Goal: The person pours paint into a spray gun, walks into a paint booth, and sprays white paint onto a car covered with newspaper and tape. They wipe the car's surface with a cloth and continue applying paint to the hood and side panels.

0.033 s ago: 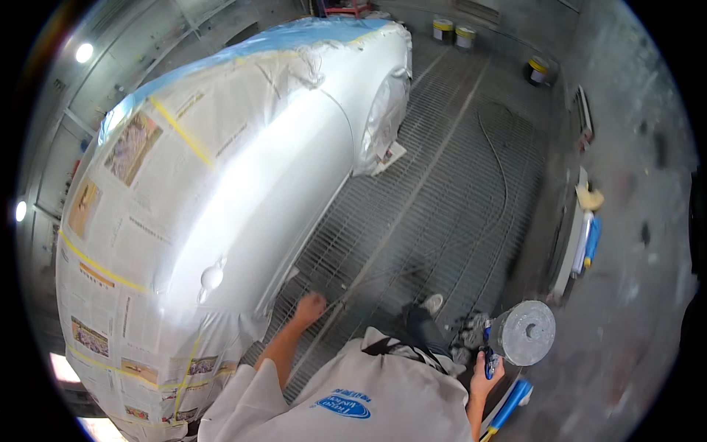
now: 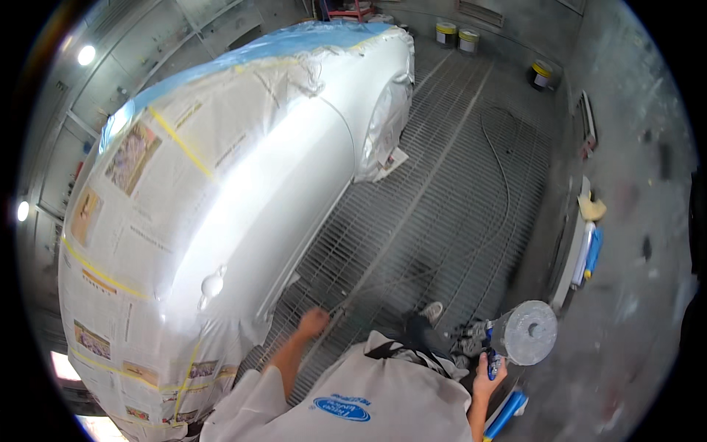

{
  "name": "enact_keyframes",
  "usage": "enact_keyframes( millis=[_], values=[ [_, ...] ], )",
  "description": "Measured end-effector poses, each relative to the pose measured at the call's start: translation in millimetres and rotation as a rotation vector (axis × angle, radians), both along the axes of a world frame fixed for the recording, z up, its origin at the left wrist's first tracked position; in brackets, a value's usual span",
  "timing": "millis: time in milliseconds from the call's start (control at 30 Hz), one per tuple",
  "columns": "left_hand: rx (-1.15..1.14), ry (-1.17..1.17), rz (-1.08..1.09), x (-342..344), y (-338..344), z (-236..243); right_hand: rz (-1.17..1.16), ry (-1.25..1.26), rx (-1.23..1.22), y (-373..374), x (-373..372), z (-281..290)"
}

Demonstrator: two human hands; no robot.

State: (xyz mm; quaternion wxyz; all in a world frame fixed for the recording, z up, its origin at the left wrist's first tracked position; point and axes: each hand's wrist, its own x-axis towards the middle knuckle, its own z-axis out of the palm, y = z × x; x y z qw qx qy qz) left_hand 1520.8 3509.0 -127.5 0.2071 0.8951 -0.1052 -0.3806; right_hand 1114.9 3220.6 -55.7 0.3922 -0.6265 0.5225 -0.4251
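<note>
The grated floor (image 2: 434, 199) stretches to a grey far wall (image 2: 515, 40). The right wall (image 2: 655, 295) is grey and smudged. Round lamps (image 2: 86, 54) shine along the panelled left wall (image 2: 110, 85).

Light comes from round lamps (image 2: 86, 54) at left; glare washes out the middle of the white panel (image 2: 247, 188). The grated floor (image 2: 449, 173) is dimmer. Fisheye distortion bends straight edges toward a black rim, and the left hand (image 2: 314, 322) seems slightly blurred.

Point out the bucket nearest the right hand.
The lone bucket beside the right wall; the other two buckets, side by side at the far wall, stand farther from the right hand.
</note>
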Motion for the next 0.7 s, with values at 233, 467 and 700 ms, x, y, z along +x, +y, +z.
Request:
enact_keyframes(
  millis=[233,467,700],
  values=[
    [0.075,0.334,0.006,-64,-80,-22,0.019,-0.126,0.242,-217,115,69],
    [0.010,0.193,-0.112,12,-261,-67,0.043,-0.154,0.132,-415,192,18],
    [-0.174,0.016,-0.182,262,-551,-102,-0.107,-0.157,0.072,-570,268,30]
  ],
)
